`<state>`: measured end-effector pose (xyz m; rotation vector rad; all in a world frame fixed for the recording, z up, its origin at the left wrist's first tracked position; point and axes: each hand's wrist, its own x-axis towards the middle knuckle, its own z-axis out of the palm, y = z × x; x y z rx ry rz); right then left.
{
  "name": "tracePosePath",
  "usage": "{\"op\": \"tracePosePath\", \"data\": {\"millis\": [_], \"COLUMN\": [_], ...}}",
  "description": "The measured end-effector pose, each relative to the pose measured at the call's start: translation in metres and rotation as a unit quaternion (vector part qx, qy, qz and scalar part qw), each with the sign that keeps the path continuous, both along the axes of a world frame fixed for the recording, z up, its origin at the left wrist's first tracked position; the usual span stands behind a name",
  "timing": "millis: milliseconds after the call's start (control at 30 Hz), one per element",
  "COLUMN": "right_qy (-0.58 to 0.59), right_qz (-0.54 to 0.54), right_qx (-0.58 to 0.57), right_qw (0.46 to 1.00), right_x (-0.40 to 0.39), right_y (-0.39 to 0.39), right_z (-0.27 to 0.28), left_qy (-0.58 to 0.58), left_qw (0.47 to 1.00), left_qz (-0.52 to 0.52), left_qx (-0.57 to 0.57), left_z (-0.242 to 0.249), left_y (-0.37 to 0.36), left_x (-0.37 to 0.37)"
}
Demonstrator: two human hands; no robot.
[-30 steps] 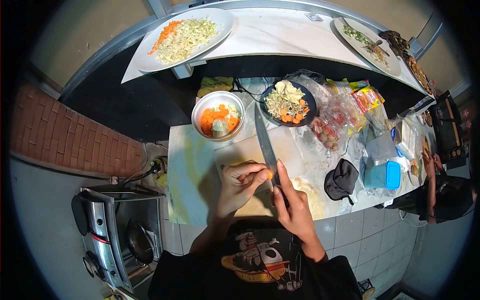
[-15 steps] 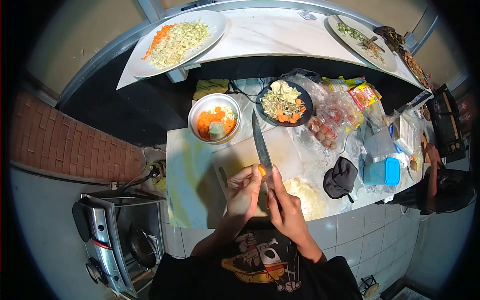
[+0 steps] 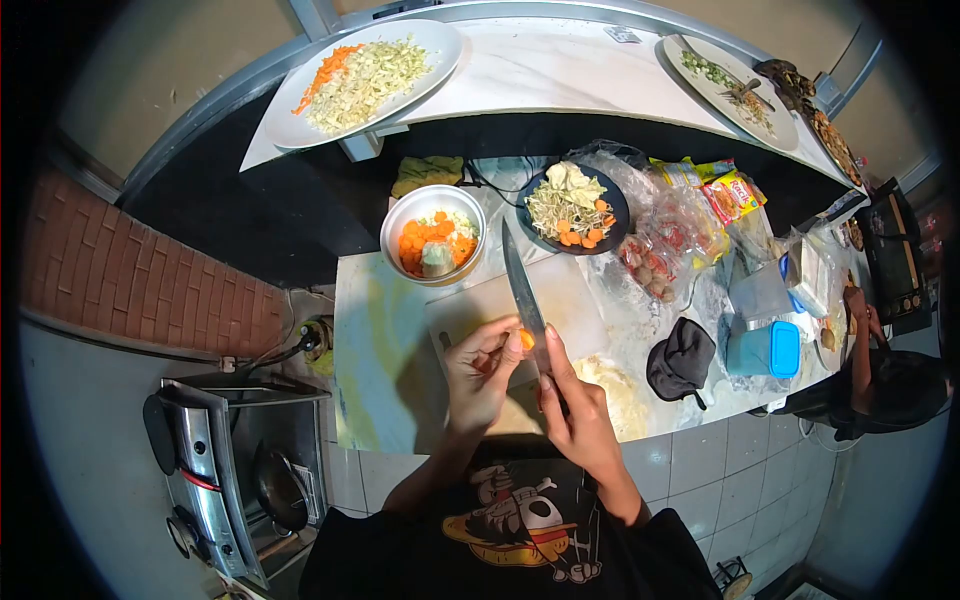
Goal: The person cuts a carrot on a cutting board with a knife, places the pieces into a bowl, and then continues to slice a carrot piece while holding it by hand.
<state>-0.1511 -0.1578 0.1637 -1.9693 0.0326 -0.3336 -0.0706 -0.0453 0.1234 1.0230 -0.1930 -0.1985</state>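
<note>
A small piece of carrot (image 3: 527,339) is pinched in the fingers of my left hand (image 3: 480,375). My right hand (image 3: 580,415) grips a large kitchen knife (image 3: 521,275), its blade pointing away from me beside the carrot. Below both hands lies a white cutting board (image 3: 570,295), partly covered by them. Beyond the board stands a metal pot (image 3: 392,225) holding orange carrot slices and pale chopped vegetable. To its right, a dark plate (image 3: 617,190) carries bean sprouts, carrot slices and a pale leafy piece.
Plastic bags (image 3: 670,215), yellow packets (image 3: 733,195), a black cap (image 3: 682,360) and a blue-lidded container (image 3: 765,350) crowd the right side. Oval plates of chopped vegetables (image 3: 370,85) stand on the raised shelf. A stove (image 3: 205,455) is at left; another person (image 3: 870,385) works far right.
The view has shifted slightly. My hands keep nearly the same pose, the carrot piece and the knife still held close together.
</note>
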Motion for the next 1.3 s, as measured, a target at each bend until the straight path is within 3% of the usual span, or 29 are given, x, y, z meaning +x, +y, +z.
{"op": "tracePosePath", "data": {"millis": [67,200,300,600,667,767,967,1300], "right_qy": [-0.006,0.026,0.016,-0.004,-0.012,-0.024,-0.011,-0.003], "right_qz": [0.006,0.033,0.04,0.047,0.042,0.034,0.033,0.027], "right_qx": [-0.006,-0.015,-0.023,-0.032,-0.026,-0.038,-0.009,0.004], "right_qw": [1.0,0.999,0.999,0.998,0.999,0.998,0.999,1.0], "right_x": [-0.003,-0.007,-0.008,-0.012,-0.011,-0.008,-0.005,0.003], "right_y": [-0.003,-0.01,-0.012,-0.006,-0.004,-0.003,0.001,-0.002], "right_z": [0.003,0.007,0.007,-0.001,-0.004,-0.006,-0.011,-0.012], "left_qy": [-0.127,-0.166,-0.137,-0.044,0.01,0.024,0.079,0.073], "left_qw": [0.986,0.968,0.978,0.997,0.997,0.994,0.992,0.991], "left_qz": [-0.029,-0.046,-0.072,-0.02,-0.039,-0.034,-0.008,0.006], "left_qx": [0.108,0.182,0.136,0.065,-0.068,-0.1,-0.098,-0.111], "left_z": [0.007,0.014,0.017,0.001,0.001,0.002,-0.005,-0.011], "left_y": [0.01,0.018,0.014,0.01,0.004,-0.001,-0.005,-0.007], "left_x": [0.008,0.019,0.019,0.009,0.002,-0.004,-0.011,-0.009]}}
